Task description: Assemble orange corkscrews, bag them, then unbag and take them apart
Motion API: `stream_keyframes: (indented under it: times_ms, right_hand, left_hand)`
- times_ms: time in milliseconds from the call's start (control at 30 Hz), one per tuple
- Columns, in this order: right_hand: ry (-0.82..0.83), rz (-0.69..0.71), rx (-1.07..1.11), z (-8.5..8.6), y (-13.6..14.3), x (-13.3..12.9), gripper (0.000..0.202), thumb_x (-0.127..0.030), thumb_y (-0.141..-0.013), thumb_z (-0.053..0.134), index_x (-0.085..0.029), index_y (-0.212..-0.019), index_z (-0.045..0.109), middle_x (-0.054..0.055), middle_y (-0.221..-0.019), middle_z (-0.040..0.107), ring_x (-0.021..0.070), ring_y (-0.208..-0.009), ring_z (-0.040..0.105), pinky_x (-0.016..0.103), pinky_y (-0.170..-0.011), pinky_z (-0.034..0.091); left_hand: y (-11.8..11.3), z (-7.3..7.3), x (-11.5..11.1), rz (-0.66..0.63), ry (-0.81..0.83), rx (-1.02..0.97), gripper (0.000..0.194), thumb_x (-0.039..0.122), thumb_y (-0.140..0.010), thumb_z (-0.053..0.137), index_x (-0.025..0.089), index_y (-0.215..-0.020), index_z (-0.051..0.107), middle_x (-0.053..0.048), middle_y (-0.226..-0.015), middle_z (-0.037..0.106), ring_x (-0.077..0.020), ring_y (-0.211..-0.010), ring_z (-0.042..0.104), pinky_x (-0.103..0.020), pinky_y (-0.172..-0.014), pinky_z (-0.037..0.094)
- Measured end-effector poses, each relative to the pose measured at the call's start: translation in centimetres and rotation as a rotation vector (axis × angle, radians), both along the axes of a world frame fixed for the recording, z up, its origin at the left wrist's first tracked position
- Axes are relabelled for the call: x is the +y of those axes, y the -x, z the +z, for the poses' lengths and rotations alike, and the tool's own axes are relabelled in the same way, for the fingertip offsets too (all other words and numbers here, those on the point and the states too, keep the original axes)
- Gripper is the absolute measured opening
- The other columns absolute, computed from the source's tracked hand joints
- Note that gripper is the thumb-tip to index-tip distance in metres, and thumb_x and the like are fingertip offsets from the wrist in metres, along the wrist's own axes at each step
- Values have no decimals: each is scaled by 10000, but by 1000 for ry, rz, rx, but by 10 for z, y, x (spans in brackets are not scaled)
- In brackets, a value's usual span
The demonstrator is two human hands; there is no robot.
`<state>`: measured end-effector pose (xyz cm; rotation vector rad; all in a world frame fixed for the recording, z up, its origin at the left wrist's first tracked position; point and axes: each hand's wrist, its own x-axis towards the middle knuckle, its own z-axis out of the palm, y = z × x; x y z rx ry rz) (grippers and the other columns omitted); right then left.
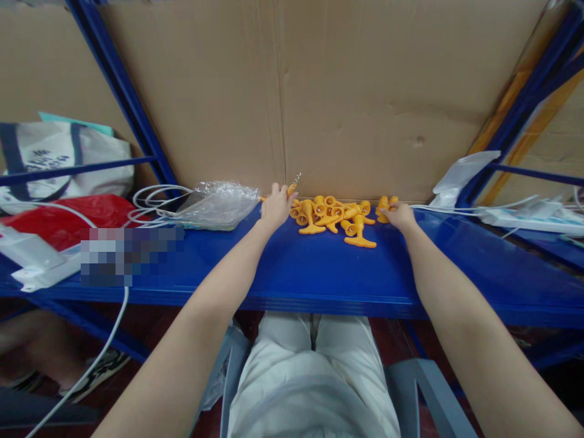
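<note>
A pile of yellow corkscrew parts (322, 213), with T-shaped handles and hollow cup-like ends, lies at the back of the blue table. At the left end of the pile, my left hand (275, 207) is closed on a yellow corkscrew (292, 189). Its metal spiral sticks up past the fingers. To the right of the pile, the fingers of my right hand (401, 216) close around a yellow corkscrew part (382, 207), partly hidden by them. One T-handled piece (360, 234) lies nearest the front of the pile.
Clear plastic bags (223, 207) and coiled white cables (152, 204) lie left on the blue table (328, 274). A white power strip (533, 218) is at the right. Cardboard (365, 91) stands behind, between blue posts. Another person's leg (43, 347) shows at lower left.
</note>
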<state>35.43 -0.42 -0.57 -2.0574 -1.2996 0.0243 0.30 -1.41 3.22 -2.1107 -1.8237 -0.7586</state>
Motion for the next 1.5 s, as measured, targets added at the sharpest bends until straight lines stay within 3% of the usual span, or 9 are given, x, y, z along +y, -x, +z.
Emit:
stream_keyframes:
  times_ms: [300,467,700,833,1000,1100,1233,1400,1500]
  right_hand:
    - [20,-29,55,5,6,-6,371,-200,-819,641,-154,-1185,606,106,-1015,729,227,-970,697,332,-866,531]
    - [-22,-64,-17,11,12,-13,275,-189,-853,563,-149,-1114,642,164,-1152,706,275,-1115,653,370,-945,496]
    - [-22,-7,-126,16,24,-16,238,-193,-863,524,-165,-1031,690,173,-1096,720,300,-1063,670,382,-901,510]
    - [4,32,-171,15,26,-15,269,-186,-874,515,-147,-1050,715,176,-1086,728,300,-1067,680,365,-894,516]
    - [23,75,-212,14,23,-13,272,-189,-888,512,-149,-1028,742,171,-1068,741,285,-1039,699,333,-872,524]
    - [30,92,-223,13,22,-12,266,-200,-889,515,-150,-1013,744,172,-1068,744,285,-1034,701,337,-875,526]
    - [36,108,-229,13,22,-11,260,-201,-887,508,-142,-992,739,180,-1064,743,292,-1030,701,348,-875,530]
    - [53,110,-235,12,23,-11,239,-202,-880,501,-145,-946,723,173,-1007,746,287,-997,707,340,-856,531]
    - [54,114,-230,12,22,-11,225,-205,-876,500,-154,-916,715,156,-931,748,283,-959,712,340,-836,533]
  left_hand:
    - [11,-6,15,-1,46,-122,259,256,-967,491,189,-1111,695,-100,-1085,741,-244,-1063,675,-294,-852,492]
    - [18,-16,29,-59,89,-225,284,254,-939,518,197,-1150,701,-84,-1153,740,-229,-1089,674,-290,-904,496]
    - [27,-38,52,-119,151,-221,639,266,-893,587,179,-1506,429,-111,-1443,584,-239,-1344,532,-349,-1124,398]
    - [30,-47,58,-137,251,-151,636,282,-955,468,165,-1564,325,-122,-1577,424,-226,-1445,412,-341,-1178,333]
    - [25,-47,50,-77,331,-11,612,229,-944,432,225,-1551,362,-69,-1638,316,-240,-1518,268,-460,-1224,264]
    - [20,-40,42,-36,267,6,547,238,-938,429,220,-1484,472,-88,-1569,442,-268,-1465,377,-471,-1185,338]
    - [15,-25,32,59,234,13,426,310,-946,414,160,-1263,656,-150,-1296,677,-299,-1242,613,-387,-1018,503]
    - [11,-22,29,-43,421,127,387,321,-878,535,150,-1177,711,-149,-1246,705,-290,-1175,657,-309,-964,521]
    - [11,-26,33,-51,403,89,372,229,-869,526,147,-1175,719,-157,-1231,712,-281,-1160,667,-297,-968,514]
